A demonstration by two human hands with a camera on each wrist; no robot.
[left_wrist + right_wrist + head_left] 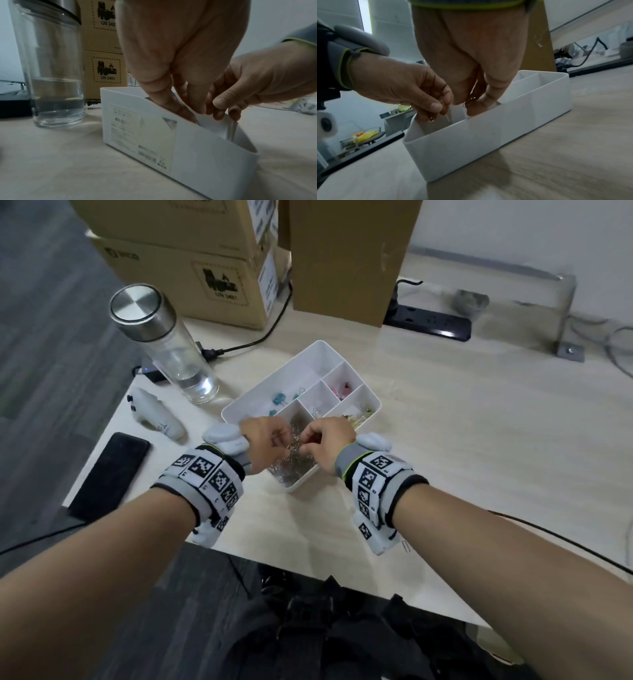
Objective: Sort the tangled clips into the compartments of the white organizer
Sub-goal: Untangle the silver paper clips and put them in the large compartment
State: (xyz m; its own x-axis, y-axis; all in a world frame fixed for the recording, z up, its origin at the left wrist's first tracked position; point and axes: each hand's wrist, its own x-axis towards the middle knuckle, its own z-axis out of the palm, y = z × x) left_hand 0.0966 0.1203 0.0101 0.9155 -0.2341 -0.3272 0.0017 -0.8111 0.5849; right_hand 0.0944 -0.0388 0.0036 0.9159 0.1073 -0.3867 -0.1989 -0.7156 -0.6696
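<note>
The white organizer (270, 379) sits mid-table. Its nearest compartment holds a tangle of silver paper clips (291, 469). Both hands hover over that compartment, fingertips close together. My left hand (279, 441) pinches part of the tangle, and in the right wrist view a thin wire (447, 119) sticks out below its fingers (435, 106). My right hand (308, 440) pinches the same clump from the other side. Blue clips (279, 398), pink clips (342, 390) and yellowish clips (361, 417) lie in other compartments. The organizer wall (205, 148) hides the fingertips.
A glass bottle (164, 344) with a steel lid stands left of the organizer. A white controller (157, 416) and a black phone (109, 474) lie near the table's left edge. Cardboard boxes (191, 268) and a power strip (428, 321) line the back.
</note>
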